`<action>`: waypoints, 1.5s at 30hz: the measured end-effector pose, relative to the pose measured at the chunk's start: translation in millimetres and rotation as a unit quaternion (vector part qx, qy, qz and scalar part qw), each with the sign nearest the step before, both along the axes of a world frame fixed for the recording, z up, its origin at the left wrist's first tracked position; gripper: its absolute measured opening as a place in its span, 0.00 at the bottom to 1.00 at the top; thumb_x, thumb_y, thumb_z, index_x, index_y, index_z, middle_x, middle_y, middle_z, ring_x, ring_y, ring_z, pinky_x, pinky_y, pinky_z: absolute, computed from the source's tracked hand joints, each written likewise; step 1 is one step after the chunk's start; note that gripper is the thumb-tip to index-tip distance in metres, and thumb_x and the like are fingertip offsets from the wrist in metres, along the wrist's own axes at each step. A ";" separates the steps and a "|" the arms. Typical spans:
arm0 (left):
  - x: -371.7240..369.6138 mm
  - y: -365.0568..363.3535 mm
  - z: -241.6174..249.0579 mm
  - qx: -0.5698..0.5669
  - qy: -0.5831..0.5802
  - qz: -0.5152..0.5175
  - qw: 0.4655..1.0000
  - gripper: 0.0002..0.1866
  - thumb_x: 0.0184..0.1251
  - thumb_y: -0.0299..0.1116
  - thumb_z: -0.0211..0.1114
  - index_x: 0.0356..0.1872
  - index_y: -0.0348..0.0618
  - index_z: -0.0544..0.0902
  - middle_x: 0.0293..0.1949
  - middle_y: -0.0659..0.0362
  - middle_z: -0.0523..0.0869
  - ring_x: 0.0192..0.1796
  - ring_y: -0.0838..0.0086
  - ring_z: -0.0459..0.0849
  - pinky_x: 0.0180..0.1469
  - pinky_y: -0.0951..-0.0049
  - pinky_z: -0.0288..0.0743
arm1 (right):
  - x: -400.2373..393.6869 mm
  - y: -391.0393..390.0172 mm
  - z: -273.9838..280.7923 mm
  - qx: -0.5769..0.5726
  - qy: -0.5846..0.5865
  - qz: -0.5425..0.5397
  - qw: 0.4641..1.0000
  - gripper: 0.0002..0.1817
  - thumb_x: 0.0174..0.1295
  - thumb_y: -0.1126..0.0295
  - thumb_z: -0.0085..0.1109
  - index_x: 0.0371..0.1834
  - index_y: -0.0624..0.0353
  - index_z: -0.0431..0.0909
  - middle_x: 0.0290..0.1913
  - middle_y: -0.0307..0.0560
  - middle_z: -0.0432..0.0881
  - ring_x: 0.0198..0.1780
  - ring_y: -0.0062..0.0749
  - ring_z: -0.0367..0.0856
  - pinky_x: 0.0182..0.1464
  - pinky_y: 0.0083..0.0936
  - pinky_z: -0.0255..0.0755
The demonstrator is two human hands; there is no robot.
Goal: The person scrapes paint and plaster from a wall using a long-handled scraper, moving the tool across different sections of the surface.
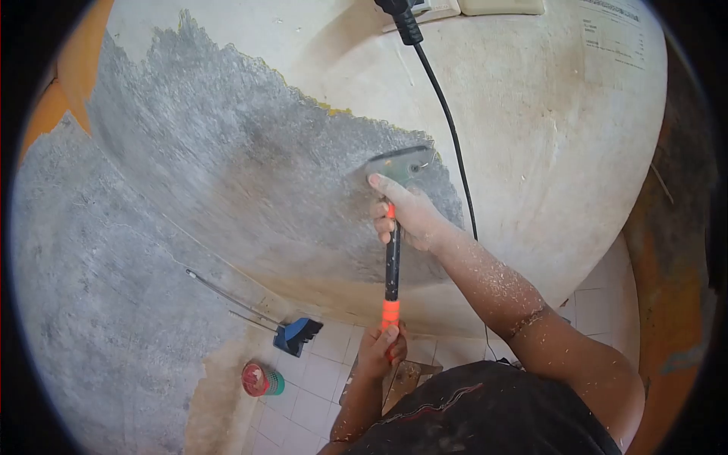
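Note:
A long-handled scraper [392,262] with a black and orange handle spans both my hands. Its wide head lies against the wall [250,144], at the right part of a bare grey patch edged by cream paint. My right hand [409,212] is closed round the upper handle just below the head, its thumb reaching up onto the head. Lower down, my left hand [381,349] wraps round the orange grip at the handle's end. Pale flakes and dust cover my right hand and forearm.
A black plug [400,19] sits in a socket at the top, its cable [451,129] hanging down the wall right of the scraper. On the tiled floor stand a blue broom and dustpan [296,335] and a red and green basket [262,379]. A wooden stool [406,379] is below my hands.

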State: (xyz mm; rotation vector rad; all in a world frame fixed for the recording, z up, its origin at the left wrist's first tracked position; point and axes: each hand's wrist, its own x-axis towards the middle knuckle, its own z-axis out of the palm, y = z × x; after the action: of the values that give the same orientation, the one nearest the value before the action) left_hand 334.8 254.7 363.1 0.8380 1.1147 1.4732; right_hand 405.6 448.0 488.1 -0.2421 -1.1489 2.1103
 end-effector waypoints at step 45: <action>23.7 -4.0 4.7 0.096 0.122 0.399 0.904 0.26 0.52 0.40 0.71 0.44 0.26 0.78 0.22 0.61 0.77 0.17 0.85 0.67 0.18 0.86 0.55 | -18.4 14.4 2.0 -0.144 0.166 0.355 0.909 0.22 0.64 0.42 0.41 0.19 0.41 0.57 0.12 0.27 0.52 0.11 0.15 0.46 0.15 0.16 0.43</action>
State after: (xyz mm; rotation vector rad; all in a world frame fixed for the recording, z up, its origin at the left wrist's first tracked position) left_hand 358.5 250.7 367.8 0.7430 1.6372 2.2230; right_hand 387.2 462.4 490.1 0.4666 -0.7720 2.8130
